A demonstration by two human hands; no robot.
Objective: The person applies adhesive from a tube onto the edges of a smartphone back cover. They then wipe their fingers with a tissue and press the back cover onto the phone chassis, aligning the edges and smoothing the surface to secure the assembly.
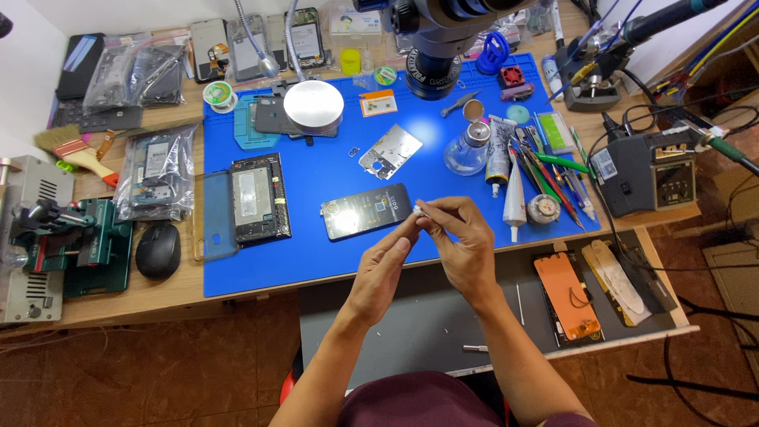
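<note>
- Wooden bench (158,296) with a blue mat (316,257) on it, tiled floor below, pretty cluttered.
- Nearest: both hands meet over the mat's front edge. Left hand (381,269) and right hand (462,241) are pinching a tiny white bit (417,210) between their fingertips.
- Just beyond the fingertips lies a dark phone (366,210), flat on the mat.
- Further left of the hands, an opened phone frame (259,198).
- Beyond the right hand: glass bottle (466,150), tubes (506,170).
- Farthest back, a microscope (435,39).

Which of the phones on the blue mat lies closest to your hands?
The black phone lying face-down at a slant, just left of both hands. The opened phone with its insides exposed sits farther left, near the mat's edge.
</note>
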